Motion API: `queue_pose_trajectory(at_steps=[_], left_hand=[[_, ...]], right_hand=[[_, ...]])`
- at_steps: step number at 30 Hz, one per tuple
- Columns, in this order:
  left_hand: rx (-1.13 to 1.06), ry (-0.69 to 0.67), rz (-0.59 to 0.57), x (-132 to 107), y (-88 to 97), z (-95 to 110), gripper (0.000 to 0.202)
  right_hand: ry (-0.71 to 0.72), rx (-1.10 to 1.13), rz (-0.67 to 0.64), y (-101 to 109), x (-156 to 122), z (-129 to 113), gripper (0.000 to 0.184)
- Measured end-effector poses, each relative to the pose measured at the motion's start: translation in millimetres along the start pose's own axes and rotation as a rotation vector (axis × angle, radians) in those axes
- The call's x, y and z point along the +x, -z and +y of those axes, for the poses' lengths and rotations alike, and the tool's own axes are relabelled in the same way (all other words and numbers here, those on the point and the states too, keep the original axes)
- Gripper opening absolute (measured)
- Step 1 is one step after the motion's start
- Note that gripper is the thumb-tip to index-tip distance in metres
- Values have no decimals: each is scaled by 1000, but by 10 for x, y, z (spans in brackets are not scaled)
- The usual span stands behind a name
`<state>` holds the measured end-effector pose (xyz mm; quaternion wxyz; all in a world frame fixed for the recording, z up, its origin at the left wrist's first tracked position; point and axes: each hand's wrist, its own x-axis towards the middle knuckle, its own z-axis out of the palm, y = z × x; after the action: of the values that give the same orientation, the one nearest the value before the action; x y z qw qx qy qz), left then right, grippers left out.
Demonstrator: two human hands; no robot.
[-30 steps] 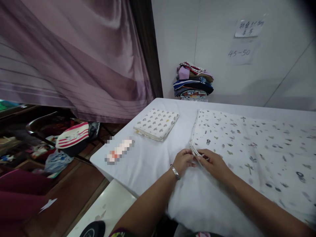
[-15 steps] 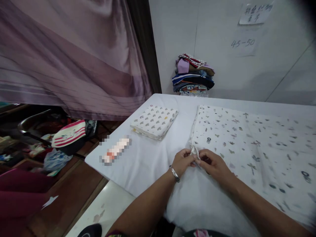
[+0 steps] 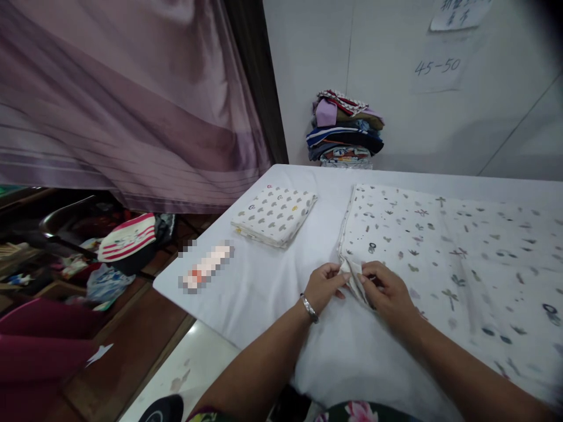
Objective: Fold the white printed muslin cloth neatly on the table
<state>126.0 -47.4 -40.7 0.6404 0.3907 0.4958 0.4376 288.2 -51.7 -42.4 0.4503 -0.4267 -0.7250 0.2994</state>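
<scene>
Evidently aligning edges: our left hand point(image 3: 323, 287) and right hand point(image 3: 390, 294) pinch the patterned cloth point(image 3: 404, 234) near its eight-o'clock corner. It spreads toward three o'clock on the counter point(image 3: 259, 278). Next, we judge, calls for evening the layers.

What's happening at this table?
A person's left hand and right hand pinch the near-left corner of a patterned cloth, which is spread across the white table. To its left lies a folded cloth with a grey print. Beyond the table's far edge is a clothes pile.
</scene>
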Motion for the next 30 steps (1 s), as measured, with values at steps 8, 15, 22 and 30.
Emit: queue_pose_trajectory(at_steps=[8,15,22,30], left_hand=[[35,-45,-26,9,20,-21,37],[48,-26,-2,13,10,-21,44],[59,-21,-31,9,17,-7,42],[-23,59,-21,4,21,25,42]], right_hand=[[-16,-33,-114,-63,-51,-32,13],[-70,-53,-161,-68,-58,10,13],[-60,-14,-150,-64,-47,-18,17],[-33,-17,119,16,-82,-55,11]])
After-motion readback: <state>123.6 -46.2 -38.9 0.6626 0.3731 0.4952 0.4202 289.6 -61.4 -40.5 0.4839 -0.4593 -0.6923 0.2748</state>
